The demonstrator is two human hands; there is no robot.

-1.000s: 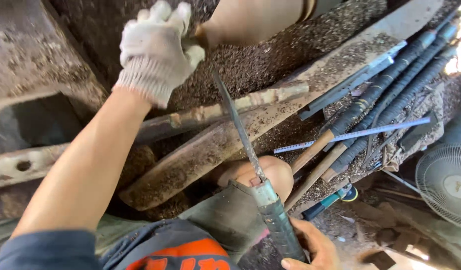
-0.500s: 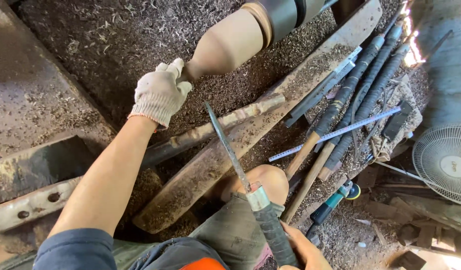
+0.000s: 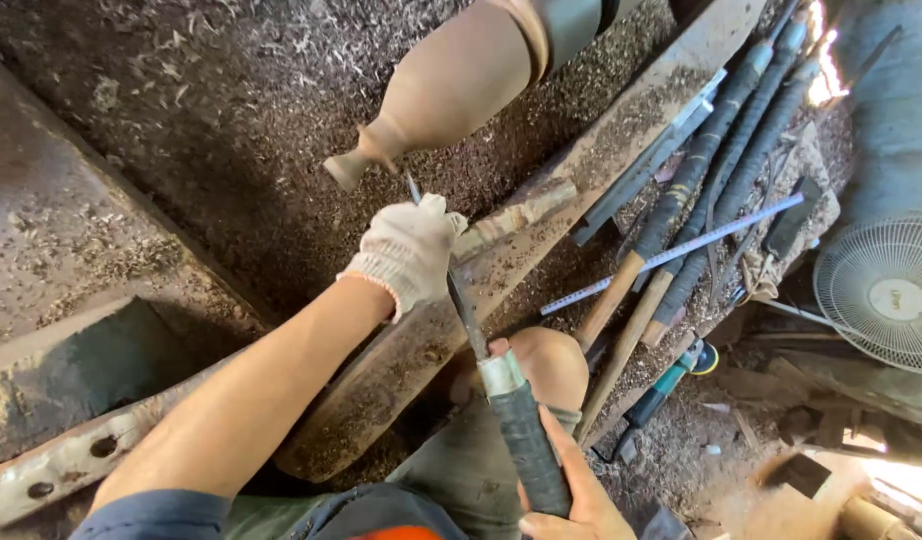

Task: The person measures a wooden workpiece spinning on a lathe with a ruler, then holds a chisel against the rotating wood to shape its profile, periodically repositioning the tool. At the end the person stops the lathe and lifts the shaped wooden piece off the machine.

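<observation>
A vase-shaped wooden workpiece is mounted on a lathe at the top centre, its narrow end pointing down-left. My left hand, in a white knit glove, rests on a wooden tool rest bar and holds down the metal blade of a long chisel. The blade tip reaches up near the narrow end of the workpiece. My right hand grips the chisel's black wrapped handle at the bottom centre, above my knee.
Wood shavings cover the lathe bed and a slanted wooden plank. Several long-handled chisels and a blue-grey ruler lie on the right. A white fan stands at the far right. Scraps litter the floor.
My left hand has dropped from the workpiece's narrow end down onto the chisel blade at the tool rest. The chisel tip has moved up toward the workpiece. The view has shifted.
</observation>
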